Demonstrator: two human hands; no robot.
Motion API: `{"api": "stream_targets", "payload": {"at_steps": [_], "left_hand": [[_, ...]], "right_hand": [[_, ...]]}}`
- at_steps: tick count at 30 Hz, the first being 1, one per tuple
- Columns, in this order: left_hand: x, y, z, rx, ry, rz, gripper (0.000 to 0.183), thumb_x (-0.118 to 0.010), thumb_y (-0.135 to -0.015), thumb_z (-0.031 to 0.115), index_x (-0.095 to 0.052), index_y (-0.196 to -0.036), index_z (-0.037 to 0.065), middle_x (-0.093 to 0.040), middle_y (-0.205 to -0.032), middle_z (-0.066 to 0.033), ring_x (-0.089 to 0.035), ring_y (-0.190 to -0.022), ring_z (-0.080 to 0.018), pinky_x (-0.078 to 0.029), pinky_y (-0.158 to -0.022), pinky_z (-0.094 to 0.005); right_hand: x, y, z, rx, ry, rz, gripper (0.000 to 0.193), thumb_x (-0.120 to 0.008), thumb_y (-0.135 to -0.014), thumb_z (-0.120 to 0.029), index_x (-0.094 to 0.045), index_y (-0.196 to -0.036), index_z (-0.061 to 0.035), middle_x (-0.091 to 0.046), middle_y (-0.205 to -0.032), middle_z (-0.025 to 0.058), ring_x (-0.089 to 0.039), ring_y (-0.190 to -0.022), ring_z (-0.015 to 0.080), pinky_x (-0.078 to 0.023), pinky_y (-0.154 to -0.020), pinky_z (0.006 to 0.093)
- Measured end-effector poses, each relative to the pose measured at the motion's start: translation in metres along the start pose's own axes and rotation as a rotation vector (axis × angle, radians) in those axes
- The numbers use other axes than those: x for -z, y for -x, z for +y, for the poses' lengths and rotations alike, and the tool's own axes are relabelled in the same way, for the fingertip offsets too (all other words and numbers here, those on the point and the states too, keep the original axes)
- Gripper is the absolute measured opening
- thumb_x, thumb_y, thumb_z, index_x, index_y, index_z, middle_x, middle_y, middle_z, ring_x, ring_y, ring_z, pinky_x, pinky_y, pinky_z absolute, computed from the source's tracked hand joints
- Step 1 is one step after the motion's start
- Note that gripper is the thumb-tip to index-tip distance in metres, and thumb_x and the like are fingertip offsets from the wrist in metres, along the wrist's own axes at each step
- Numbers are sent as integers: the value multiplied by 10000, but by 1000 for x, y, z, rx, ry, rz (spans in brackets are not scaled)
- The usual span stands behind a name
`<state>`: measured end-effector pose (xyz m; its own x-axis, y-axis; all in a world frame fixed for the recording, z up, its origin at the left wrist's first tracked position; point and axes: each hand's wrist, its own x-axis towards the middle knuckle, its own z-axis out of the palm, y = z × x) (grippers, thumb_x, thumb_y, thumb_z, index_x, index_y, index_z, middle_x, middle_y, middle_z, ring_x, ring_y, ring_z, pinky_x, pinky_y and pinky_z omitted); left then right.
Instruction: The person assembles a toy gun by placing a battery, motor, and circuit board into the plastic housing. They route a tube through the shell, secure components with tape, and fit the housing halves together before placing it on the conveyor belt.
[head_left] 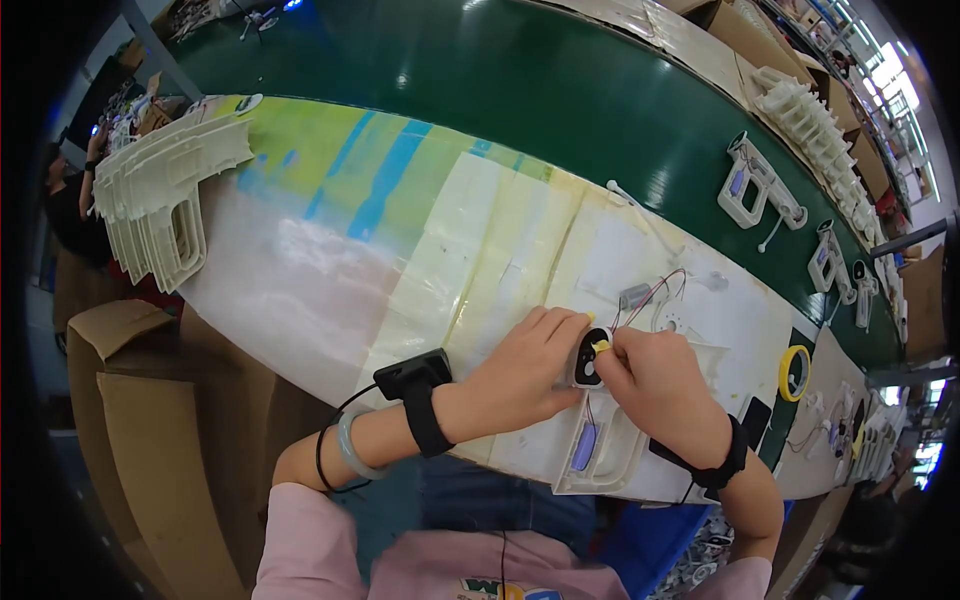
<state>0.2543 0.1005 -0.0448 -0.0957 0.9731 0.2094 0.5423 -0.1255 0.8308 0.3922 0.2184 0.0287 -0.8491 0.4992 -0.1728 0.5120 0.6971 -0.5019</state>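
My left hand [530, 365] is closed around the narrow upper end of a white plastic housing [628, 462], which lies at the table's near edge. A dark oval part [588, 372] shows in that end. My right hand [668, 380] pinches a small piece of yellow tape [601, 346] right over the oval part. Another yellow bit shows at my left fingertips. Inside the housing's lower half sits a purple battery [584, 447] with thin wires. Just beyond my hands lies a small grey motor [634, 296] with red and dark wires [660, 288].
A roll of yellow tape [795, 373] lies to the right. Stacked white housings [160, 200] stand at the far left. Part-built units [760, 190] rest on the green conveyor belt [560, 100] beyond the table. A cardboard box [170, 450] stands at lower left, and a person is at the left edge.
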Motion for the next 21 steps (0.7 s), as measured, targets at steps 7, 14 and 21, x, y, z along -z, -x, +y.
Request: {"api": "stream_targets", "payload": {"at_steps": [7,14,21], "left_hand": [[-7,-6,-6,-46,3,100,730,-831,-618,93,-501,-1258,-26,-588,-1092,-162,-537,-989,-352,-460,-871,-411],[-11,-3,-7,-44,-18,115,625,-785,-637,109,-540,-1188,-54,-586,-1077,-181,-529,-1003,-344,-476,-874,-401],[-3,0,-13,1,69,35,796,-808,-652,84,-441,-1352,-13,-562,-1177,-153,-525,-1059,-328,-452,-908,-397]], "right_hand": [[-13,3,-9,-40,175,-12,188,-629,-842,-171,-570,-759,-14,-602,-622,186,-605,-581,380,-476,-549,460],[-21,0,-11,85,267,-28,186,-608,-855,-170,-537,-769,-21,-593,-608,169,-610,-576,371,-478,-549,468],[7,27,-10,-107,-110,-123,223,-725,-764,-130,-578,-894,-24,-605,-706,124,-619,-601,313,-502,-556,398]]}}
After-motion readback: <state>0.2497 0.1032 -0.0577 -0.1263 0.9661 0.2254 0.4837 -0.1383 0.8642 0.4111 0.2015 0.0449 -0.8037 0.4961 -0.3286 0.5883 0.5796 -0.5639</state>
